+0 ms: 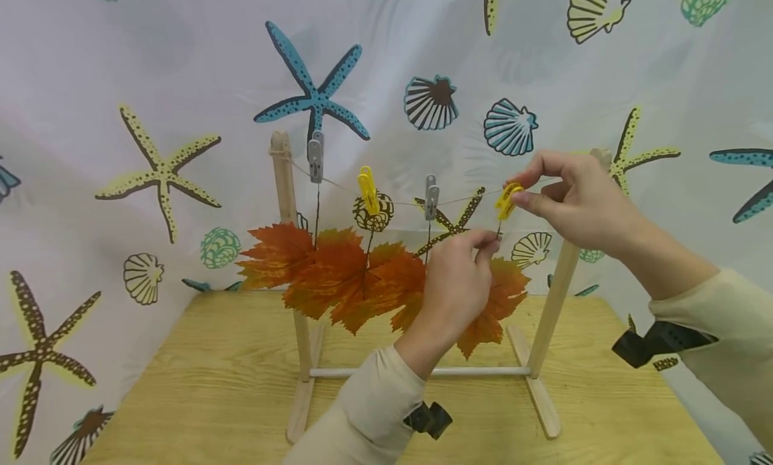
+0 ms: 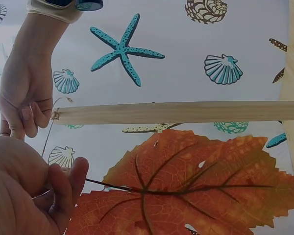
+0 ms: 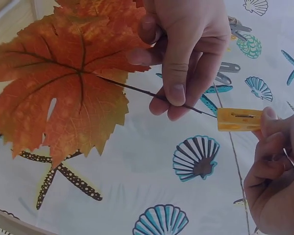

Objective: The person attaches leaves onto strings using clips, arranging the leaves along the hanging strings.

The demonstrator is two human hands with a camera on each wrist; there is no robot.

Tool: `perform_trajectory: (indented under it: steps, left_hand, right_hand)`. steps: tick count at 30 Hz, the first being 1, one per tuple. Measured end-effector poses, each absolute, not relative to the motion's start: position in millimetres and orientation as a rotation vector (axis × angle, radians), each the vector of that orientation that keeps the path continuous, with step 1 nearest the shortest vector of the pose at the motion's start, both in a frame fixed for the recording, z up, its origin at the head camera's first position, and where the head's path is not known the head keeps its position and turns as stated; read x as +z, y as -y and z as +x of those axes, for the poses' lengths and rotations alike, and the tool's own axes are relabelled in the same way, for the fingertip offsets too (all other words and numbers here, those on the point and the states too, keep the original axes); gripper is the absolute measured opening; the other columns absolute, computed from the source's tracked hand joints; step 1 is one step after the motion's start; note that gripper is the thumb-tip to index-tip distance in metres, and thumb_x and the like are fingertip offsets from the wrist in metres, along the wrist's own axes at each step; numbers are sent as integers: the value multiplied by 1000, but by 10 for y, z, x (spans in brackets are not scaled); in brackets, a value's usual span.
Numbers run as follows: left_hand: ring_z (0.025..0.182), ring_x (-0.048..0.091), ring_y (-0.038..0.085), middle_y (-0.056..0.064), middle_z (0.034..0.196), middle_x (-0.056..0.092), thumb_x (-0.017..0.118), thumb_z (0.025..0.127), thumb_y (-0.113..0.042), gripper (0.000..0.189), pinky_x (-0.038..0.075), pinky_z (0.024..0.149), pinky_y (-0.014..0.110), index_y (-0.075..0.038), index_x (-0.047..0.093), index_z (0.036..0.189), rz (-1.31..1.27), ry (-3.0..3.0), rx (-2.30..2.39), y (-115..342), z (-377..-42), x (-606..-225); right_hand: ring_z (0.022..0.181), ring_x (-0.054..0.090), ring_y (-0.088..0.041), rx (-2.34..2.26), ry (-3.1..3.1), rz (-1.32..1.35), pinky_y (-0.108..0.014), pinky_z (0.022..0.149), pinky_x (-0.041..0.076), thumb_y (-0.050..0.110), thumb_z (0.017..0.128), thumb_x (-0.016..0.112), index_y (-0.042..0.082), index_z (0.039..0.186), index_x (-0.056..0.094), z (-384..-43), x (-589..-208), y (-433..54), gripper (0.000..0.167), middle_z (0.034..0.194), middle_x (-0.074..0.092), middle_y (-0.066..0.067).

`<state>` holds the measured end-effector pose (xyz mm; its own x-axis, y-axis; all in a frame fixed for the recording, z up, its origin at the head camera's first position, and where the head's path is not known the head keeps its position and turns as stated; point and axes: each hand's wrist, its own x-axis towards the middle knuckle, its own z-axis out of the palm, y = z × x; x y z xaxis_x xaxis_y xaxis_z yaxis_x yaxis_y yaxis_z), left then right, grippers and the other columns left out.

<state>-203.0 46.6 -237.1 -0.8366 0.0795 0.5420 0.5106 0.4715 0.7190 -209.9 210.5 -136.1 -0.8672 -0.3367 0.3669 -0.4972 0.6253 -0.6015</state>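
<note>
Thumb and fingers of my left hand (image 1: 457, 277) pinch the dark stem of an orange-red artificial maple leaf (image 2: 186, 181), which hangs below it. My right hand (image 1: 582, 200) grips a yellow clothespin (image 3: 239, 119) by its handle end, at the string (image 3: 237, 169). In the right wrist view the stem's tip meets the clothespin's mouth; whether the pin is closed on it I cannot tell. Farther left on the string, two grey clothespins (image 1: 315, 158) and another yellow clothespin (image 1: 368, 191) hold more maple leaves (image 1: 344, 277) by their stems.
The string runs between two wooden posts (image 1: 554, 311) on feet, joined low down by a white rod (image 1: 483, 371). This frame stands on a wood-grain table (image 1: 181, 384). A white cloth printed with starfish and shells (image 1: 386, 42) hangs behind.
</note>
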Motion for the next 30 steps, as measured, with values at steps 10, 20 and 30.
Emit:
perform_trajectory:
  steps: [10, 20, 30]
  left_hand:
    - [84, 71, 14, 0, 101, 78, 63, 98, -14, 17, 48, 60, 19, -11, 77, 107, -469, 2272, -1385, -484, -2089, -2251]
    - [79, 69, 15, 4, 100, 78, 62, 99, -12, 17, 47, 59, 19, -9, 77, 108, -449, 2247, -1423, -475, -2180, -2172]
    - [57, 71, 16, 7, 107, 76, 59, 101, -13, 20, 51, 49, 23, -8, 74, 112, -431, 2251, -1606, -473, -2163, -2200]
  right_hand:
    - [70, 71, -7, 1031, 2616, 684, -29, 50, 36, 12, 96, 66, 7, 102, 64, -2107, -1232, -2049, 8, 119, 69, -8]
    - [80, 71, -6, 1052, 2648, 666, -30, 48, 33, 14, 99, 63, 7, 107, 63, -2234, -1114, -2020, 11, 115, 64, -3]
    - [63, 62, -15, 1076, 2749, 596, -26, 54, 40, 20, 100, 61, 9, 126, 61, -2305, -1157, -1998, 28, 122, 59, -7]
